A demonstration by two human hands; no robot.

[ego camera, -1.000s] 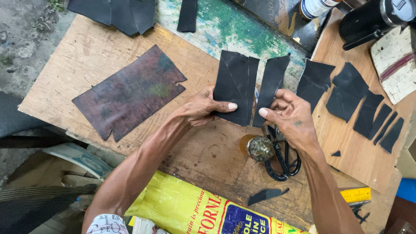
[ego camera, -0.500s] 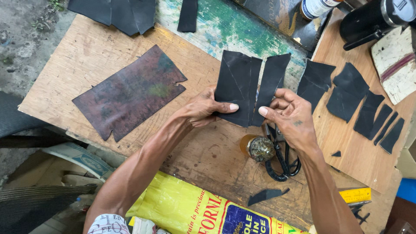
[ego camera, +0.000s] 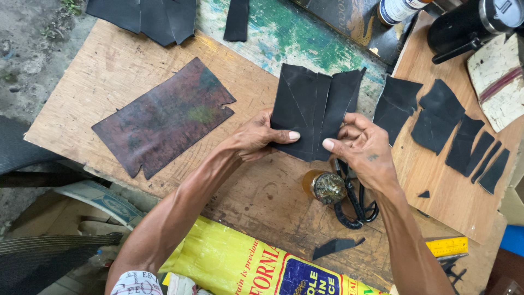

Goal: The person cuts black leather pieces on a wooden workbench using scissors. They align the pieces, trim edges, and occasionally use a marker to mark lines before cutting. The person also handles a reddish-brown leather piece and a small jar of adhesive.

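Pinching black leather piece (ego camera: 311, 106): left hand (ego camera: 256, 136), right hand (ego camera: 363, 147); scissors (ego camera: 355, 202) near.

Scissors (ego camera: 357, 199): blades hidden under right hand (ego camera: 364, 150), only black loop handles show. Fingers of both hands tucked behind the black sheet (ego camera: 314, 109); left hand (ego camera: 256, 136) shows thumb only. Dark pieces (ego camera: 144, 16) and black cylinder (ego camera: 469, 22) cut by top edge. Yellow bag (ego camera: 240, 262) cut at bottom. Small jar's (ego camera: 325, 187) contents unclear, possibly glue.
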